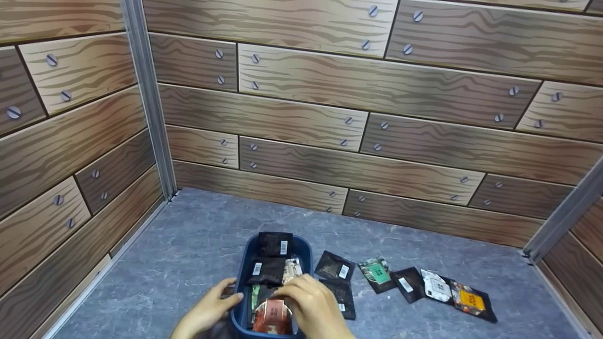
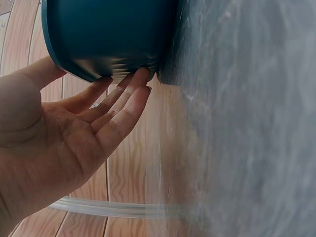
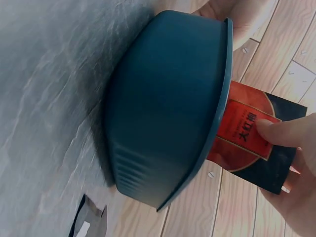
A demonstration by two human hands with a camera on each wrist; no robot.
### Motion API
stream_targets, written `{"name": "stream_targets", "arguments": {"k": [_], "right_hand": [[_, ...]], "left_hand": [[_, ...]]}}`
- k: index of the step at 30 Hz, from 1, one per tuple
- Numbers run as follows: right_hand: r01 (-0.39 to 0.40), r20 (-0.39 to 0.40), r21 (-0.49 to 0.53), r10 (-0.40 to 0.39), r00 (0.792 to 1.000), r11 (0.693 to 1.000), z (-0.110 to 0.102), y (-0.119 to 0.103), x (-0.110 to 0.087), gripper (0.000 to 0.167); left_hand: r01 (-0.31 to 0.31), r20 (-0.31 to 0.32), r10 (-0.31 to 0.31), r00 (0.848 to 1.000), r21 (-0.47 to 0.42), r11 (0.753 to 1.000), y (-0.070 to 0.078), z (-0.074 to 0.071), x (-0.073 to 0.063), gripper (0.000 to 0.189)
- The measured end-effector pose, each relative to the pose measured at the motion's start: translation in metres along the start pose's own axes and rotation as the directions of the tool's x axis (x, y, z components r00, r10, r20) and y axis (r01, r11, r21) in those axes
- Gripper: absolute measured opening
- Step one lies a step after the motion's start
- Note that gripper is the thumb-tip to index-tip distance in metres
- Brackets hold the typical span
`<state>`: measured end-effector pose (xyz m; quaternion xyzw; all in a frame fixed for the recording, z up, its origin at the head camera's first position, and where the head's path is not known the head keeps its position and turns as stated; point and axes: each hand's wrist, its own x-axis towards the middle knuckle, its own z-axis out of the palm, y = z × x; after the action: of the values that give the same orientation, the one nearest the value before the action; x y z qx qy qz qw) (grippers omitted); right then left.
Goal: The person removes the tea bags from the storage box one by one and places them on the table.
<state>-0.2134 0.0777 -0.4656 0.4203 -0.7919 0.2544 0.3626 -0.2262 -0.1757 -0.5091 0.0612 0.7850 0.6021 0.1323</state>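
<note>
L hand's loosely gripping bin, R hand's pinching red pkt at near edge, inner pkts prob. done, six outer pkts left.

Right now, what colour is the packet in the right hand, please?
The packet is red and black, clearest in the right-wrist view.

Testing-style booth, wood-print walls, metal posts
</note>
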Motion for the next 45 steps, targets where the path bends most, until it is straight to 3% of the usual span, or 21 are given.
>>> {"name": "stream_targets", "arguments": {"k": [9, 15, 22, 27, 31, 40, 45], "right_hand": [[0.006, -0.112, -0.046, -0.012, 0.994, 0.999, -0.021, 0.012, -0.008, 0.036], [-0.057, -0.103, -0.105, 0.047, 0.994, 0.993, -0.04, 0.024, -0.016, 0.036], [-0.072, -0.106, -0.178, 0.053, 0.993, 0.981, -0.056, 0.043, -0.03, 0.046], [-0.077, -0.104, -0.204, 0.056, 0.993, 0.976, -0.063, 0.058, -0.041, 0.042], [-0.084, -0.091, -0.225, 0.065, 0.994, 0.971, -0.067, 0.069, -0.052, 0.036], [-0.16, -0.014, -0.318, 0.164, 0.986, 0.934, -0.075, 0.092, -0.077, 0.045], [-0.194, 0.066, -0.361, 0.233, 0.97, 0.912, -0.075, 0.103, -0.088, 0.047]], "left_hand": [[-0.023, 0.015, 0.024, 1.0, -0.029, 0.999, 0.0, 0.001, -0.001, 0.059], [-0.002, 0.016, 0.003, 1.0, -0.023, 1.0, 0.001, 0.0, 0.0, 0.06], [-0.01, 0.009, 0.01, 1.0, -0.022, 1.0, 0.001, 0.0, -0.002, 0.061], [-0.017, 0.01, 0.018, 1.0, -0.048, 0.999, 0.0, 0.0, -0.001, 0.06], [-0.024, 0.006, 0.025, 1.0, -0.052, 0.998, -0.001, 0.0, -0.001, 0.06], [-0.015, 0.031, 0.017, 0.999, -0.074, 0.997, -0.001, -0.001, -0.001, 0.06], [-0.014, 0.029, 0.016, 0.999, -0.066, 0.998, -0.002, 0.0, -0.001, 0.059]]}}
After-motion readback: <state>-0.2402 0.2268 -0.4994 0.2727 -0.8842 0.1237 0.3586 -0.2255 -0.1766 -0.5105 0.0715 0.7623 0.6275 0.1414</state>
